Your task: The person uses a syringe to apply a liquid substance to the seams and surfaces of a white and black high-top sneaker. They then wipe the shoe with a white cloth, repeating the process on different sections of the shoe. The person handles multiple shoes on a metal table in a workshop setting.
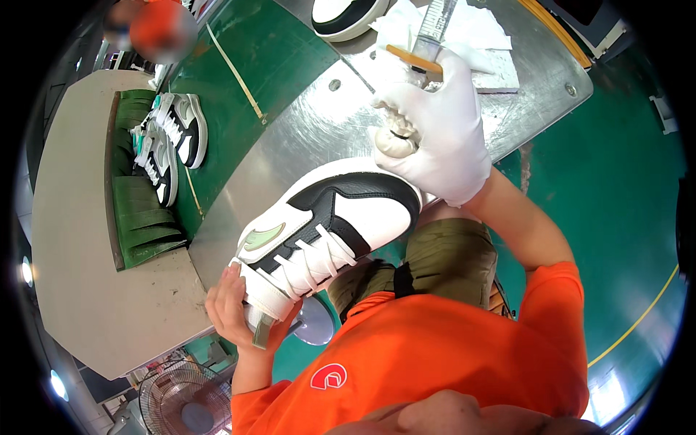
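Green conveyor belt (145, 217) at far left carries a pair of black-and-white sneakers (170, 141). Nearer, the bare left hand (230, 308) grips the heel end of a white-and-black sneaker (330, 225), held above the edge of the steel desk (304, 123) with its toe pointing up and right. At the toe, the white-gloved right hand (435, 130) is closed around a small rag (395, 138) and a thin stick (413, 58). White cloths (478, 36) lie on the desk behind it
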`<state>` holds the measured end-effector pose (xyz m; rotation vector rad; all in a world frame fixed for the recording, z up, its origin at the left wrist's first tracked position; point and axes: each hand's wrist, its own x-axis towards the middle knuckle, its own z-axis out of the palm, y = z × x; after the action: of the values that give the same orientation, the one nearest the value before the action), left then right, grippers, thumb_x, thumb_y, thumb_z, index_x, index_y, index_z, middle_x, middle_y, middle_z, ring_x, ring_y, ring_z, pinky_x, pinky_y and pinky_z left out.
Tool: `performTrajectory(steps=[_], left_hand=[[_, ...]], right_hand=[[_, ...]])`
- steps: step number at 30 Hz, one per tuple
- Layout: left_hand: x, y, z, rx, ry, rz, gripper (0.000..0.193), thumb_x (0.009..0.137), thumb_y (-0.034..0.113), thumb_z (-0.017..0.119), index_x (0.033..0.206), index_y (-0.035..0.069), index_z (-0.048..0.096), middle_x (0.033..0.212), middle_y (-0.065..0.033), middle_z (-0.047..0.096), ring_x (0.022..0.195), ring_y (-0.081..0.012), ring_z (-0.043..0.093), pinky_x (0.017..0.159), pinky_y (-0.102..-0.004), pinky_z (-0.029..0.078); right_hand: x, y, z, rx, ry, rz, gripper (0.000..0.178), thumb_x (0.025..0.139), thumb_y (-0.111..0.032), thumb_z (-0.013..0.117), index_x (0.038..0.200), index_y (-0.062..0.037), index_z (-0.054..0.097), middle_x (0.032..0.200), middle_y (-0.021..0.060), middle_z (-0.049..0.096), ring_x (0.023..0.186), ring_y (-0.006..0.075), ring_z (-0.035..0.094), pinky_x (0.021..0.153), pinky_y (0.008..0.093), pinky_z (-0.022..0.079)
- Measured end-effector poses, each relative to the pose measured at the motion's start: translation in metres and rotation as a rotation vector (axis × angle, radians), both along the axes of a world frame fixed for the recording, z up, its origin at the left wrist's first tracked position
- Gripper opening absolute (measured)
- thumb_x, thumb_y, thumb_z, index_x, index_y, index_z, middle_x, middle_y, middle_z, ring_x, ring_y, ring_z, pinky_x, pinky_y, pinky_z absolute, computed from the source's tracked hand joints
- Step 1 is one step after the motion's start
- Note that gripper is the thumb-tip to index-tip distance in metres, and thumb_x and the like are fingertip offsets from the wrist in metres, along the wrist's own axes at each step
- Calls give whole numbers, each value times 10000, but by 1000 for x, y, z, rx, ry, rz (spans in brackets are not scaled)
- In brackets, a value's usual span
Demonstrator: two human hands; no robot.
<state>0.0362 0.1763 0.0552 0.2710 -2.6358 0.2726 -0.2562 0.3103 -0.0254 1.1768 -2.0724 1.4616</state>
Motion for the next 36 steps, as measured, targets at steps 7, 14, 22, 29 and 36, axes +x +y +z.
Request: performTrajectory(steps=[7, 14, 22, 29, 36], left_hand=[[-2, 0, 2, 20, -23, 18, 890, 550, 281, 947, 1280, 65, 486, 1210, -130, 615, 997, -282, 594, 834, -374, 466], [-6, 1, 0, -21, -21, -31, 905, 551, 278, 949, 1289, 67, 469, 1217, -130, 608, 1003, -290, 592, 832, -376, 471], [-21, 7, 14, 14, -54, 47, 844, 523, 232, 948, 1227, 44, 521, 1150, -124, 629, 981, -294, 606, 843, -381, 480], [-67, -26, 39, 311, -238, 133, 798, 514, 159, 947, 1178, -12, 540, 1008, -85, 625, 895, -158, 623, 780, -285, 511], [-72, -34, 41, 326, -308, 59, 812, 495, 145, 945, 1161, -43, 520, 992, -91, 620, 871, -158, 623, 776, -286, 514]], right_hand=[[-5, 1, 6, -40, 108, -34, 350, 606, -254, 746, 925, -129, 676, 990, 180, 540, 780, 303, 598, 699, 405, 517], [0, 13, 14, 38, 28, -8, 341, 638, -109, 754, 968, -71, 673, 1143, 181, 495, 824, 243, 576, 726, 341, 509], [14, 56, 1, -59, -200, -136, 425, 614, 14, 721, 1025, -71, 651, 1146, 107, 517, 627, 86, 522, 694, 244, 489], [30, 74, 0, 291, -366, -18, 533, 577, -144, 651, 1105, -195, 698, 935, 105, 562, 705, 249, 579, 645, 389, 471], [50, 62, -4, 474, -246, -33, 557, 642, -247, 666, 1192, -158, 663, 1001, 112, 490, 925, 329, 490, 816, 443, 349]])
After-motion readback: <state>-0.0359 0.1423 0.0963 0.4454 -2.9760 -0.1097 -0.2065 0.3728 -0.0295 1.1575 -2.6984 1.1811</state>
